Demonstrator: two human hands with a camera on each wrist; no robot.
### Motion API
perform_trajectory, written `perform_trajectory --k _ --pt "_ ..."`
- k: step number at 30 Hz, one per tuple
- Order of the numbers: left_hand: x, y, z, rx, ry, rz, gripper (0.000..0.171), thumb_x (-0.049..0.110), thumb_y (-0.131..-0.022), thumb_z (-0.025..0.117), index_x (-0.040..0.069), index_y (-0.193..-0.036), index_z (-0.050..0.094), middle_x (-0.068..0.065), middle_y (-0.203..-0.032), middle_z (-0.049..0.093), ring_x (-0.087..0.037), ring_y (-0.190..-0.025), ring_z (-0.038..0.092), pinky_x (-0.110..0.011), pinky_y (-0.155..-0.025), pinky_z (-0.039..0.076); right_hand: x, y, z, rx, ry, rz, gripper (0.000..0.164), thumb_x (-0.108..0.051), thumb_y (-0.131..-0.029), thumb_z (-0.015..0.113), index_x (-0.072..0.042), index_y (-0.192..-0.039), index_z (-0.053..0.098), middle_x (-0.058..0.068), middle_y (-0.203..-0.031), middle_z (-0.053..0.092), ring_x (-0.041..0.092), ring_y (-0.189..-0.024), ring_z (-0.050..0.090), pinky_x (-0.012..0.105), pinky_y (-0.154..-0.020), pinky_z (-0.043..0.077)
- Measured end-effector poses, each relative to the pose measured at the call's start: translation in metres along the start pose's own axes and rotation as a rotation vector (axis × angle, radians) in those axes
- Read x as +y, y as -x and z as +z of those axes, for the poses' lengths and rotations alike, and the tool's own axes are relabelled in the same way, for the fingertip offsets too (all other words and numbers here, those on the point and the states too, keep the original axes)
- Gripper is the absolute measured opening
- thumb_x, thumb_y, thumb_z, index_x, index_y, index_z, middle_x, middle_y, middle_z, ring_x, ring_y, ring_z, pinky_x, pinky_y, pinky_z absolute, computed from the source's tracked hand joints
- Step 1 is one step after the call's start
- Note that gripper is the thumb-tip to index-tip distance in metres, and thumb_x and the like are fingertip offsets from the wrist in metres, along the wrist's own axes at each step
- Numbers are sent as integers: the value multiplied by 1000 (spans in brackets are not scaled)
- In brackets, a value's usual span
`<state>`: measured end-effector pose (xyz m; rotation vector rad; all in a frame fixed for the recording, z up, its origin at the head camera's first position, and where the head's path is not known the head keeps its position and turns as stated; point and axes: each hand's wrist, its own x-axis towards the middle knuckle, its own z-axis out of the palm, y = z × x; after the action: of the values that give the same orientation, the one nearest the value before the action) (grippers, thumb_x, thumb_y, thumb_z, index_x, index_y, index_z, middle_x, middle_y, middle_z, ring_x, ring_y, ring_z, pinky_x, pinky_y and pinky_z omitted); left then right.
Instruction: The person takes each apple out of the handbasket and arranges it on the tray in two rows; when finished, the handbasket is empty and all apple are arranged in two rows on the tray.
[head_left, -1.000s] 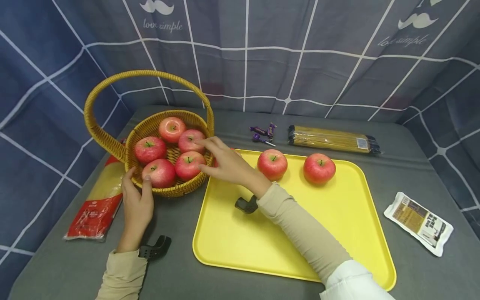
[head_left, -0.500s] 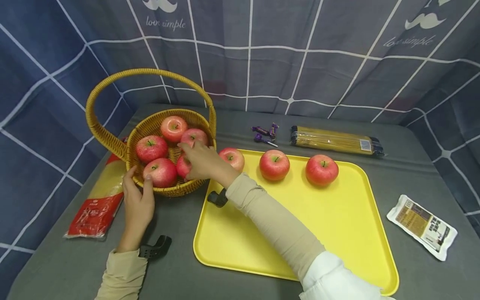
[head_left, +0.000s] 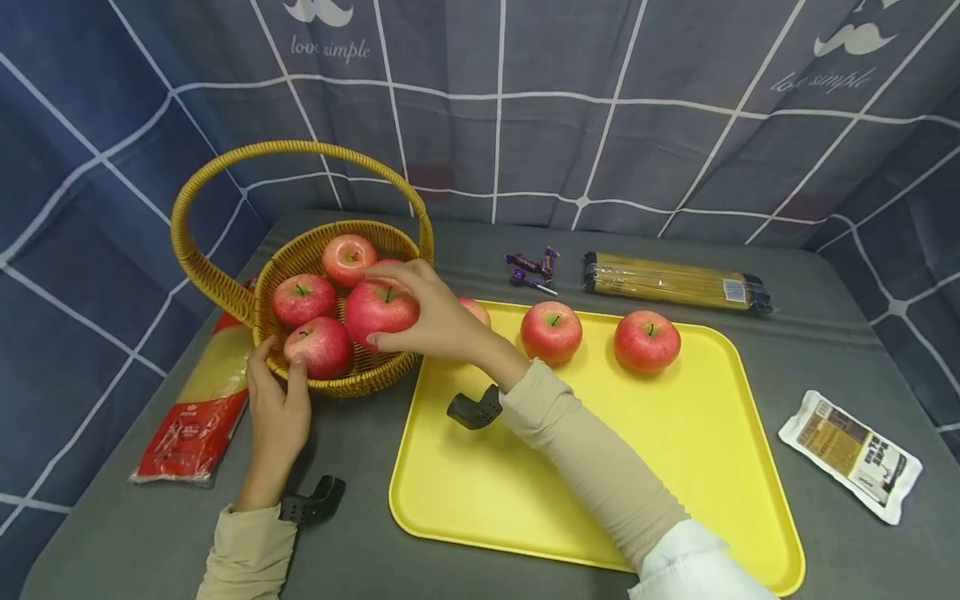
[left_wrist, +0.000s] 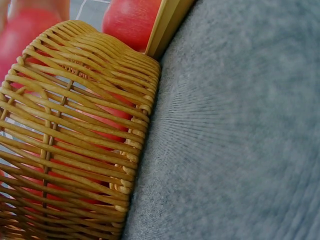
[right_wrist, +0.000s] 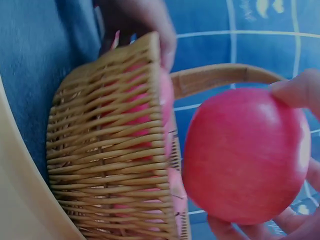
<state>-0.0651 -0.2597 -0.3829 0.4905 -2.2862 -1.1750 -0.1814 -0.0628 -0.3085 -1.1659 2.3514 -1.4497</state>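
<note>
Right hand (head_left: 446, 323) pinches apple (head_left: 381, 312), thumb near, fingers far; it's over the right near part of basket (head_left: 367, 383). Round, no long axis. Tray (head_left: 697, 433) lies just right; right hand nearer. Left hand (head_left: 281, 417) grips near-left rim.

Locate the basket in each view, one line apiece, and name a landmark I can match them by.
Head: the basket sits left of centre, its handle arching above it.
Left wrist: the basket fills most of the left half, woven side close to the camera.
Right wrist: the basket stands left of centre, sideways in the picture, its open top facing right.
Shared landmark: the tray, only an edge at top centre in left wrist, lower left in right wrist.
</note>
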Motion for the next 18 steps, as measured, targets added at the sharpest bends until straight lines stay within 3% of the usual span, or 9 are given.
perform_trajectory --k 4,8,14,18 --pt "-1 0 1 -6 5 6 52 27 -93 45 3 -135 29 -23 -136 32 -34 -132 26 -52 -108 17 -4 21 -14 24 -78 -59 61 -25 -67 76 -25 -124 53 -4 -122 45 7 -109 40 22 -86 46" --pt "0 0 0 -2 -1 5 51 27 -93 45 3 -135 29 -23 -136 32 -35 -132 26 -52 -108 17 -9 43 -31 41 -104 -65 55 -22 -68 76 -23 -119 58 -4 -123 43 7 -112 41 25 -84 48" --pt "1 0 -1 -6 -3 -1 51 26 -93 44 4 -135 29 -23 -136 32 -34 -132 25 -52 -108 17 -5 78 -72 103 -17 -52 54 -22 -68 77 -24 -118 59 -5 -122 45 8 -113 42 31 -86 47" --pt "0 -1 0 -12 -4 -2 51 27 -93 44 3 -136 29 -23 -137 31 -33 -133 24 -51 -109 16 6 105 -107 183 54 26 55 -16 -68 78 -24 -119 58 -3 -121 46 11 -110 46 34 -85 47"
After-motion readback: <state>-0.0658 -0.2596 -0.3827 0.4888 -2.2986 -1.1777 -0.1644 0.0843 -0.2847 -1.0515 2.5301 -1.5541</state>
